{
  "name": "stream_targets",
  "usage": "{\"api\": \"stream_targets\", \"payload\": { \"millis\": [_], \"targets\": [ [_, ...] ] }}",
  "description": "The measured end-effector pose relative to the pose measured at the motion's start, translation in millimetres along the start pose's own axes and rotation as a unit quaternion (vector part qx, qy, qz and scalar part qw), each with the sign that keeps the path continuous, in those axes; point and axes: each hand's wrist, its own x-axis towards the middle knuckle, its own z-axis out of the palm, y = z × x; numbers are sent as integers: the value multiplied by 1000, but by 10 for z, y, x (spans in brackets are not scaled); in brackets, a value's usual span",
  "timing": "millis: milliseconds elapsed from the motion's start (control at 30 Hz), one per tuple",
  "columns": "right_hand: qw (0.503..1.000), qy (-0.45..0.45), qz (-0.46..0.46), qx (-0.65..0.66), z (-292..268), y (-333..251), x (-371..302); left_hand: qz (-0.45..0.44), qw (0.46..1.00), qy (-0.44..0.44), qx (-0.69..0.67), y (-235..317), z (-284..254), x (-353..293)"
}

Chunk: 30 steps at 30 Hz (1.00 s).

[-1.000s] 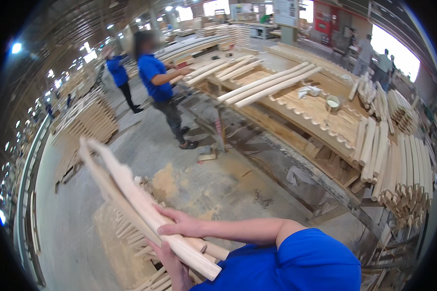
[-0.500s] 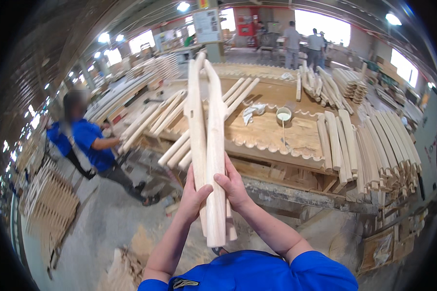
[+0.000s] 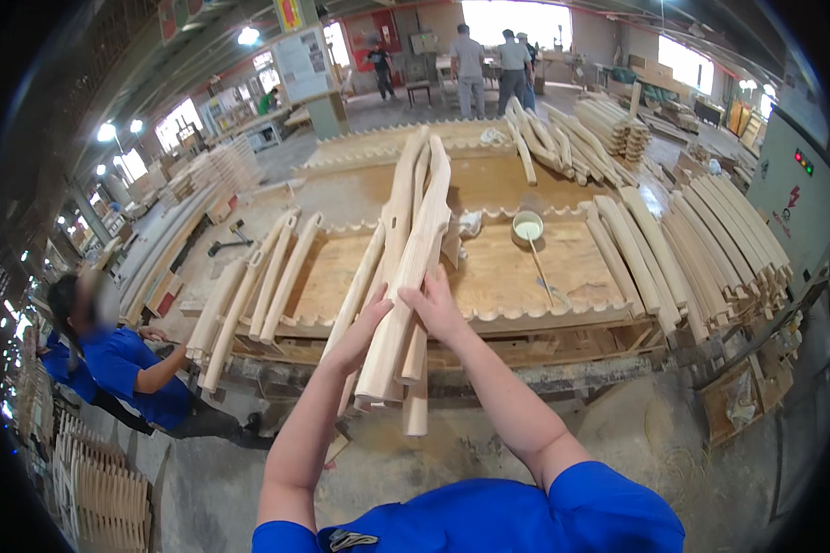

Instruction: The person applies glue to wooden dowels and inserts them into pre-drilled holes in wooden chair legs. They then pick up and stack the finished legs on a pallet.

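sticks (image 3: pixel 424 244) are clasped together between the left hand (image 3: pixel 364 324) and the right hand (image 3: pixel 438 313) at the bench (image 3: pixel 489 284), and the one jutting lowest might be dropped if squeezed unevenly.

Pale curved wooden pieces (image 3: pixel 422 241), bunched lengthwise

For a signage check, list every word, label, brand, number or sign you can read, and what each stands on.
No words can be read with certainty.
Right-hand cabinet: red lightning-bolt symbol; marks beneath too small to read.
White notice board on the pillar: print too small, blurred.
Yellow-and-red sign above it: too blurred to read.
Held wooden pieces: no lettering visible.
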Motion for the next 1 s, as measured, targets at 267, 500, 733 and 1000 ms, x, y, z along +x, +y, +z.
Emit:
{"api": "stream_targets", "payload": {
  "millis": [267,500,733,1000],
  "targets": [
    [954,83,125,-260,-141,171,22,57,850,82,518,-426,166,-91],
    [961,59,63,-262,-98,26,-29,60,861,142,484,-532,81,-371],
    [955,129,88,-251,-474,324,324,6,823,212,526,-625,291,-595],
    [985,161,7,57,-769,530,411,-27,648,195,735,-513,1245,-186]
  ]
}}
